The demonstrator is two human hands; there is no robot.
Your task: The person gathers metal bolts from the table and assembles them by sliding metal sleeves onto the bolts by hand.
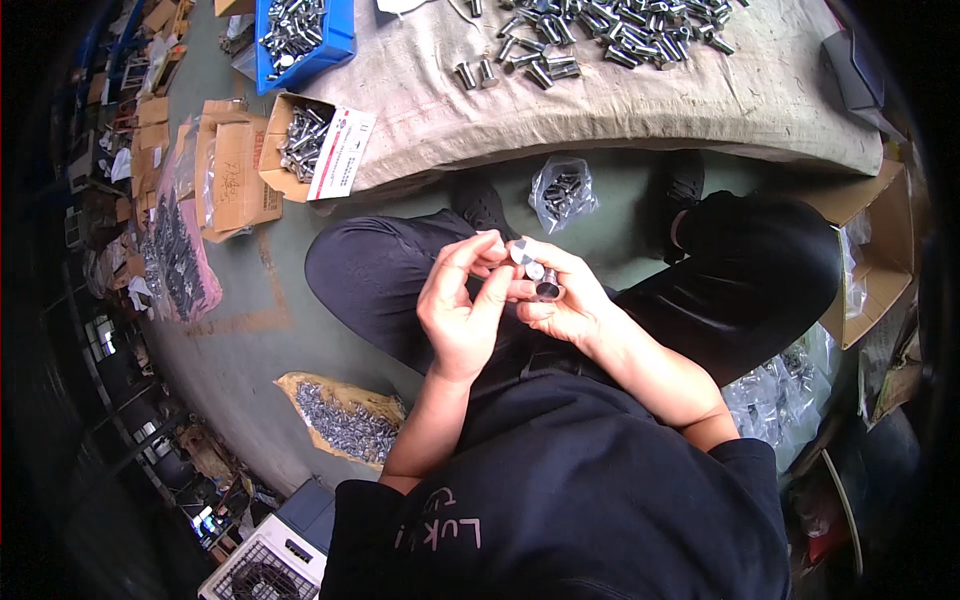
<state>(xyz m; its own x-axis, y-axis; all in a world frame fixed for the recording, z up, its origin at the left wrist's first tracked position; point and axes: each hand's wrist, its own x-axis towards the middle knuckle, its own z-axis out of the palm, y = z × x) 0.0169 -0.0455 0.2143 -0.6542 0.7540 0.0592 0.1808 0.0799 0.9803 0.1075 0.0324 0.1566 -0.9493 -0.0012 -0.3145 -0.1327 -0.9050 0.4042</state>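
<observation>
In front of my lap both hands meet around a few shiny metal fittings, like short round-headed pins. My right hand (pixel 570 295) is closed on them; a dark, hollow-looking round end (pixel 546 291) shows below a smaller bright one. The fingers of my left hand (pixel 460 305) are bent in a pinch at a bright flat-headed metal pin (pixel 521 252), the uppermost piece. Its shank is hidden by fingers. Beyond my hands, a heap of similar metal pins (pixel 640 35) lies on the cloth-covered table (pixel 620 110), with a few loose ones near its front.
A blue bin (pixel 340 45) and an open carton (pixel 285 180), both holding metal parts, stand at the table's left. A clear bag of parts (pixel 565 193) lies between my feet. More parts lie on a yellow sheet (pixel 300 382) at left. An open cardboard box (pixel 885 255) stands at right.
</observation>
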